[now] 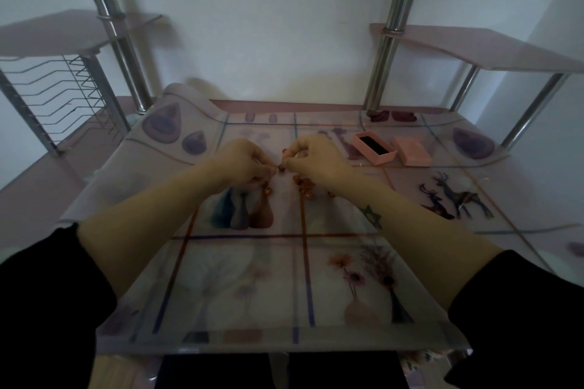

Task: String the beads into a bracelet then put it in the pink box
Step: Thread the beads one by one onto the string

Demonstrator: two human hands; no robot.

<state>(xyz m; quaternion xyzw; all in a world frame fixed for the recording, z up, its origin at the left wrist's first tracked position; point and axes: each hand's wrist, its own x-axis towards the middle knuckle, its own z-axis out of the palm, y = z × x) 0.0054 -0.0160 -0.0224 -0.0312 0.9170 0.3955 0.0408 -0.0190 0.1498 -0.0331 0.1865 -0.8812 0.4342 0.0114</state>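
Black long sleeves are worn on both arms: L sleeve [47,294] and R sleeve [524,309], plain dark fabric, loose at the cuffs. Both are seen to end well above the wrists, so the forearms are left bare. A small six-pointed star tattoo [372,215], drawn in dark greenish outline, is seen on the R forearm, nearer the wrist than the cuff. L hand [243,164] and R hand [316,161] are bare. Dark clothing [215,369], prob. trousers, is made out low at centre; detail is lost in shadow.
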